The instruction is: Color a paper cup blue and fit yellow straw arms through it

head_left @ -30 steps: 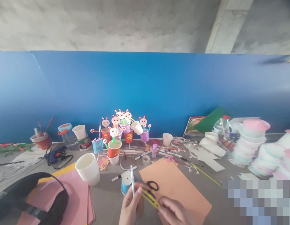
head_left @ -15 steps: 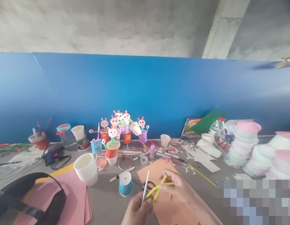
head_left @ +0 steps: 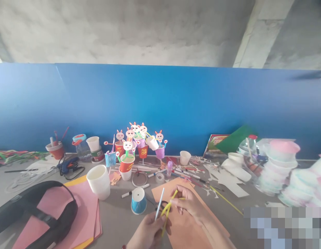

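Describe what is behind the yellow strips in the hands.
Behind the yellow strips, parts of the scissors and the orange paper show. Whatever the left hand, right hand and strips cover there cannot be seen.

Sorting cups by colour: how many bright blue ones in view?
2. One blue cup stands upside down on the table, beyond the left hand; the other blue cup is at the left end of the rabbit figures. More may be hidden.
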Tool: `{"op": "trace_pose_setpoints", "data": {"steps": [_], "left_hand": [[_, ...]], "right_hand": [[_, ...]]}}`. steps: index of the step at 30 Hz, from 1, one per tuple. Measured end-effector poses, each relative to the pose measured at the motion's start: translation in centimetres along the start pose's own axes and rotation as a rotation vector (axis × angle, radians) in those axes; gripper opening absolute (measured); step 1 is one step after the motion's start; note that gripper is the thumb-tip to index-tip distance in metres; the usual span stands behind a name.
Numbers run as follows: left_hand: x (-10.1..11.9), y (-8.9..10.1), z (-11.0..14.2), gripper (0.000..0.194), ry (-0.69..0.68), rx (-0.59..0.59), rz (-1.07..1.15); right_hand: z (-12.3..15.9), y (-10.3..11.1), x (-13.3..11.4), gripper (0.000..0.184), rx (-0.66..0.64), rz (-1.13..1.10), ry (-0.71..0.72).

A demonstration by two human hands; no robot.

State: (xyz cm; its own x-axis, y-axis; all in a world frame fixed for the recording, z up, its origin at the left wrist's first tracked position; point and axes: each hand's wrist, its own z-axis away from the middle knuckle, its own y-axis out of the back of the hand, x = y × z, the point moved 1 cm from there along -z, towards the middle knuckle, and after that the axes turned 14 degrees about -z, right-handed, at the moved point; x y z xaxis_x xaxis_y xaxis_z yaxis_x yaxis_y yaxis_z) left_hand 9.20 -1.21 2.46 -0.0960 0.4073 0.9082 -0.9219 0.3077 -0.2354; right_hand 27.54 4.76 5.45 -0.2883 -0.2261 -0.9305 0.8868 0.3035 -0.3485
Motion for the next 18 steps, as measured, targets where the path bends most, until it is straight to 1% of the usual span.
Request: {"op": "trace_pose_setpoints", "data": {"steps": [5,6,8,10,15,18], "left_hand": [[1.1,-0.6,-0.4,0.059,-0.011,-0.006,-0.022],[1.1,-0.7,-0.7,0.061,-0.009,-0.011,-0.025],[1.1,-0.8,-1.3,0.064,-0.005,-0.033,-0.036],[1.0,-1.0,-2.0,0.063,-0.001,-0.068,-0.045],[0.6,-0.7,-3.0,0.057,-0.005,-0.178,-0.073],[0.2,-0.4,-2.9,0.054,0.001,-0.216,-0.082]], "right_hand": [[0.1,-0.2,1.7,0.065,-0.041,-0.148,0.031],[0.0,-0.2,2.2,0.064,-0.051,-0.154,0.027],[-0.1,-0.4,3.1,0.055,-0.064,-0.139,0.017],[-0.3,-0.6,3.6,0.052,-0.062,-0.103,0.031],[-0.3,-0.5,3.5,0.049,-0.018,-0.003,0.116],[-0.2,-0.3,3.8,0.045,-0.009,0.021,0.123]]}}
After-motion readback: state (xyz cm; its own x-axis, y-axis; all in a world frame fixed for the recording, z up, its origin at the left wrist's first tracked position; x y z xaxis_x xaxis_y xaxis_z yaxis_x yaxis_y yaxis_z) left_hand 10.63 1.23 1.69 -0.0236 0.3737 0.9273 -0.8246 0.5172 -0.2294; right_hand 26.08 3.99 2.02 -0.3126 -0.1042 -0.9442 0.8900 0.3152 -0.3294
